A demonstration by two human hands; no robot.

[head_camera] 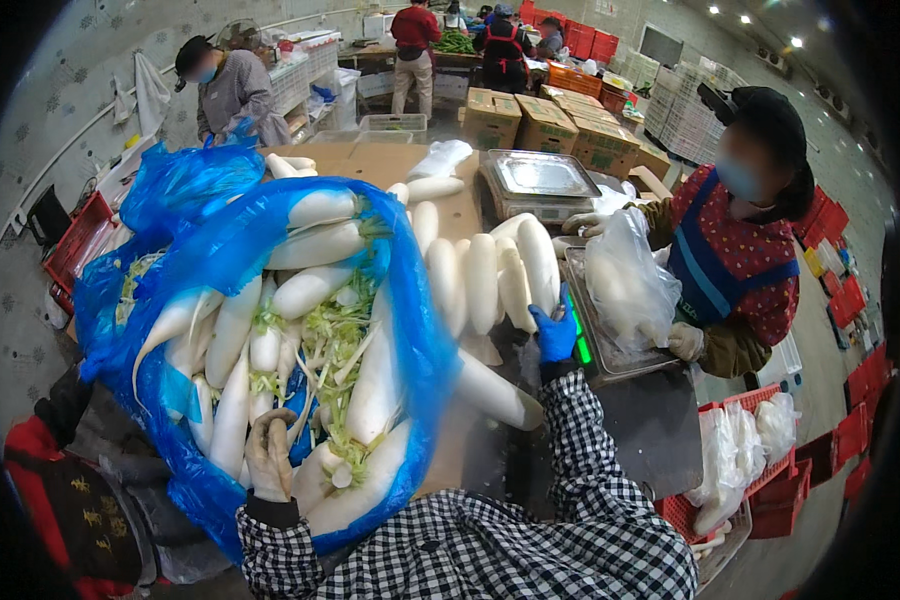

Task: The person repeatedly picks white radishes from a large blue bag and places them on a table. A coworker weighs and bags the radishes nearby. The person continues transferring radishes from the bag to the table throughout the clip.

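Note:
My left hand (269, 454), in a pale glove, is down inside a large blue plastic bag (420, 352) of white daikon radishes. Its fingers are curled beside a thin stem and a daikon (232, 416); whether they grip anything cannot be told. Trimmed green leaf stubs (337, 337) lie among the radishes. Over the table, my right hand (555, 334), in a blue glove, has thumb and fingers around the near end of a long daikon (538, 259). Several more daikons (482, 285) lie side by side to its left. A thick daikon (499, 390) lies below it, partly behind the bag's rim.
A co-worker (735, 247) at right holds a clear bag of daikons (626, 285) on a scale's metal tray (637, 367). A second scale (544, 176) stands farther back, near cardboard boxes (547, 124). Red crates (750, 472) hold bagged radishes at lower right. Another person (240, 94) works at upper left.

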